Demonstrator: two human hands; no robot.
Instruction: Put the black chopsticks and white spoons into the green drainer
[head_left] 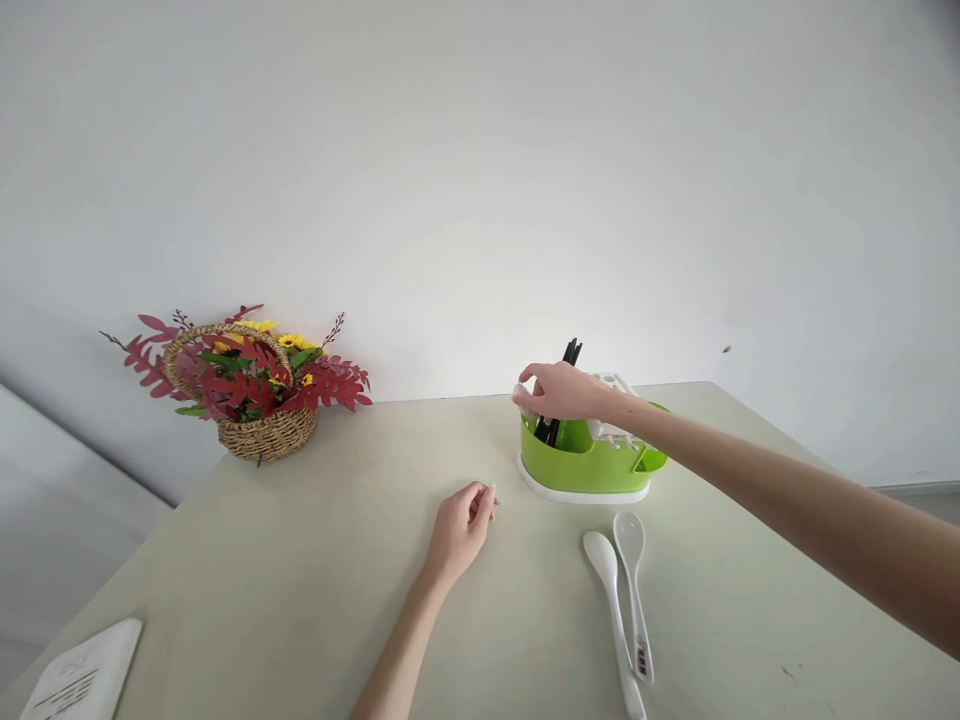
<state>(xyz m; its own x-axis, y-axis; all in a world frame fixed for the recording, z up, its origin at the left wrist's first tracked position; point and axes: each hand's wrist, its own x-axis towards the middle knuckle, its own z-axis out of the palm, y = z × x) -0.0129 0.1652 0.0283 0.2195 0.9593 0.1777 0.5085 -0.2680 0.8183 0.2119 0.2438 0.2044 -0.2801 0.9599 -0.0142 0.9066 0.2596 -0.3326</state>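
A green utensil holder (559, 468) with a white base stands toward the back of the table, right of centre. Above its left end is my right hand (559, 390), fingers pinched on a white spoon (520, 394). Only the spoon's rounded top shows plainly; its lower part is inside or behind the holder's rim. Black chopsticks (572, 352) stand in the same end, partly covered by that hand. My left hand (459, 525) rests loosely curled on the table in front and to the left, with nothing visible in it.
Two white spoons, one plain (611, 600) and one with a label (632, 560), lie side by side in front of the holder. A wicker basket (270, 436) of artificial flowers sits at the back left. A white box-like object (90, 665) lies at the near-left corner.
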